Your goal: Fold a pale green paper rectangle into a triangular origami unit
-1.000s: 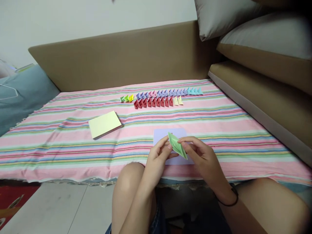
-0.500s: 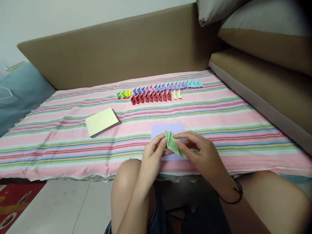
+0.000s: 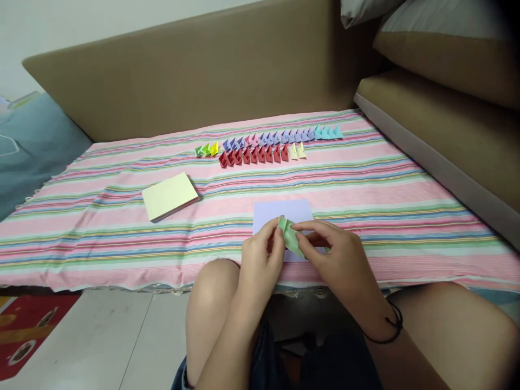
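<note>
My left hand [image 3: 263,254] and my right hand [image 3: 335,254] both pinch a small folded green paper piece [image 3: 290,234] between thumbs and fingertips, just above the near edge of the striped cloth. A lilac sheet of paper [image 3: 283,212] lies flat under the hands. A black band circles my right wrist. Farther back stand two rows of small folded paper pieces [image 3: 268,145] in green, yellow, purple, pink, blue, red and cream.
A stack of pale yellow paper [image 3: 169,195] lies to the left on the pink striped cloth [image 3: 101,216]. A brown sofa back [image 3: 195,70] rises behind, cushions [image 3: 447,119] to the right, a blue pillow [image 3: 36,146] at the left. My bare knees are below.
The hands have drawn closer together and the green piece is folded smaller and held more upright. The view has tilted down a little.
</note>
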The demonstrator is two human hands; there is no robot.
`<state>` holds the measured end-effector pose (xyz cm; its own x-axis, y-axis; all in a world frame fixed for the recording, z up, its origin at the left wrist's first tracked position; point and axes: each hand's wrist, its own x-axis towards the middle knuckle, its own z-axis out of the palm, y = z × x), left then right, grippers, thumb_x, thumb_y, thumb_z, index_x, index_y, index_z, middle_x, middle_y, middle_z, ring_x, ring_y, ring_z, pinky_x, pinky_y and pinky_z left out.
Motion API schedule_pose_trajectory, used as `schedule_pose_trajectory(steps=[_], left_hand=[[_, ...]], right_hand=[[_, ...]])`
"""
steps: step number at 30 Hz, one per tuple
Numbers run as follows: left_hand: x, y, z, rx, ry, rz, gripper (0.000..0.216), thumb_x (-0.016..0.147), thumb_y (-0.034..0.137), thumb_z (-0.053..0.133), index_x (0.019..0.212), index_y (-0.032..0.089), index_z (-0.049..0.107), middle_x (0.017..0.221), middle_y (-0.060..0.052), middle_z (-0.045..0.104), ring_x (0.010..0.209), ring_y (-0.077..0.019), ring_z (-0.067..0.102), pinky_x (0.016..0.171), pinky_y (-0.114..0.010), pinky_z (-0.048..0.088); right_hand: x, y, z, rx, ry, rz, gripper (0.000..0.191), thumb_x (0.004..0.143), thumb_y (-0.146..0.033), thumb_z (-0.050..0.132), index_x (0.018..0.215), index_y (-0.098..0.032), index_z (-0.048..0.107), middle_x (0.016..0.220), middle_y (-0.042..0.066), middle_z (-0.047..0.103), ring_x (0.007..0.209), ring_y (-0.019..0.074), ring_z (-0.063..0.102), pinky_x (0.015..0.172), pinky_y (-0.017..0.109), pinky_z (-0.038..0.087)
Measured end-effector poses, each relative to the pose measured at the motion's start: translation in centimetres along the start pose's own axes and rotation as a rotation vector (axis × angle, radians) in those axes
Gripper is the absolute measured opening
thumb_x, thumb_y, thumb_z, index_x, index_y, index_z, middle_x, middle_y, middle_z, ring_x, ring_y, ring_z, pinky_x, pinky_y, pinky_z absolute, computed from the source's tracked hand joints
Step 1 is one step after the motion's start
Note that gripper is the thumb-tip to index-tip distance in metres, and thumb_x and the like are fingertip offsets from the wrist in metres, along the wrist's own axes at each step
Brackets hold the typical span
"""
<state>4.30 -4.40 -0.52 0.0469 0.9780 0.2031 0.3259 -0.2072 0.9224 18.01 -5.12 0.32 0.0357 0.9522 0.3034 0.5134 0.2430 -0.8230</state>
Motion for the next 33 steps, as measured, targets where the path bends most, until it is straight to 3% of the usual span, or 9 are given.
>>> schedule_pose_trajectory(steps=[6, 12, 18, 22, 27, 33], left_hand=[[-0.01, -0.18, 0.12, -0.051, 0.046, -0.09, 0.016, 0.085, 0.021, 0.053, 0.095, 0.019, 0.065, 0.069, 0.0, 0.063, 0.064, -0.0133, 0.059, 0.062, -0.021, 0.044], [0.06, -0.11, 0.05, -0.252, 0.011, -0.165, 0.02, 0.079, 0.018, 0.059, 0.099, 0.017, 0.064, 0.084, -0.004, 0.069, 0.075, -0.0157, 0.064, 0.067, -0.023, 0.049], [-0.11, -0.03, 0.08, -0.197, 0.074, -0.202, 0.014, 0.082, 0.025, 0.058, 0.086, 0.016, 0.067, 0.065, 0.0, 0.062, 0.064, -0.0136, 0.059, 0.061, -0.022, 0.045], [-0.02, 0.11, 0.11, -0.294, 0.085, -0.234, 0.011, 0.078, 0.022, 0.06, 0.083, 0.015, 0.067, 0.064, 0.0, 0.063, 0.062, -0.0119, 0.058, 0.059, -0.02, 0.044], [0.25, 0.13, 0.08, -0.473, 0.027, -0.318, 0.027, 0.065, 0.009, 0.064, 0.091, 0.014, 0.066, 0.075, -0.003, 0.069, 0.068, -0.0135, 0.063, 0.063, -0.021, 0.048], [0.04, -0.04, 0.4, -0.333, 0.108, -0.256, 0.009, 0.077, 0.019, 0.058, 0.079, 0.014, 0.066, 0.062, 0.001, 0.061, 0.06, -0.0106, 0.057, 0.06, -0.02, 0.045]], right_hand=[[-0.26, -0.25, 0.51, -0.01, 0.013, -0.028, 0.012, 0.08, -0.018, 0.058, 0.086, -0.021, 0.069, 0.08, 0.001, 0.072, 0.065, 0.0158, 0.067, 0.065, 0.029, 0.053], [-0.47, -0.16, 0.66, 0.033, 0.023, -0.002, 0.014, 0.081, -0.021, 0.06, 0.091, -0.021, 0.07, 0.086, 0.002, 0.073, 0.067, 0.0153, 0.067, 0.065, 0.028, 0.054], [-0.57, -0.37, 0.76, 0.048, -0.004, -0.009, 0.013, 0.081, -0.02, 0.059, 0.089, -0.022, 0.069, 0.084, 0.002, 0.073, 0.066, 0.0159, 0.067, 0.064, 0.029, 0.054], [-0.69, -0.4, 0.87, 0.034, 0.002, -0.019, 0.013, 0.081, -0.018, 0.059, 0.088, -0.021, 0.069, 0.084, 0.002, 0.072, 0.066, 0.016, 0.067, 0.064, 0.029, 0.054], [-0.68, -0.2, 0.93, 0.03, 0.021, -0.025, 0.015, 0.08, -0.017, 0.059, 0.09, -0.021, 0.069, 0.086, 0.003, 0.073, 0.069, 0.0162, 0.067, 0.067, 0.029, 0.054], [-0.77, -0.6, 1.04, 0.058, -0.006, -0.03, 0.014, 0.082, -0.017, 0.058, 0.089, -0.02, 0.069, 0.087, 0.003, 0.072, 0.069, 0.0146, 0.066, 0.066, 0.028, 0.054]])
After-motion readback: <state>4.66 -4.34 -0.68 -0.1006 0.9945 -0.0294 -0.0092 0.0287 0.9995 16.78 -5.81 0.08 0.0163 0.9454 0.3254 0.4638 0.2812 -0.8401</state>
